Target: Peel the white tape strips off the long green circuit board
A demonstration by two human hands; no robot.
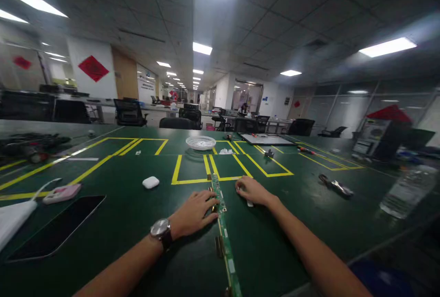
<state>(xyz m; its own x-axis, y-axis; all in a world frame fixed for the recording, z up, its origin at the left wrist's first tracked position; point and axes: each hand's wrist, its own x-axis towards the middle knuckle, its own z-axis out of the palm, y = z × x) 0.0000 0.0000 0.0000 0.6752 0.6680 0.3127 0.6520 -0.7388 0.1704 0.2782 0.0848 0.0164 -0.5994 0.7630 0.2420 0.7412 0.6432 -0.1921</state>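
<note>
A long narrow green circuit board (226, 241) runs lengthwise away from me on the green table, with small connectors along its left edge. My left hand (194, 211), with a watch (160, 228) on the wrist, rests at the board's left side. Its fingers are stretched and apart, their tips touching the board's far half. To the right of the board, apart from it, my right hand (253, 190) lies low on the table with curled fingers. A small white piece (250, 204) shows under that hand; its kind and what the fingertips hold are hidden.
A white earbud case (150, 182), a pink case (62, 193) and a dark phone (58, 228) lie left. A white basket (200, 143) and crumpled white tissue (226, 151) are farther back. Rightward are a metal tool (335, 185), a screwdriver (305, 150) and a plastic bottle (409, 192).
</note>
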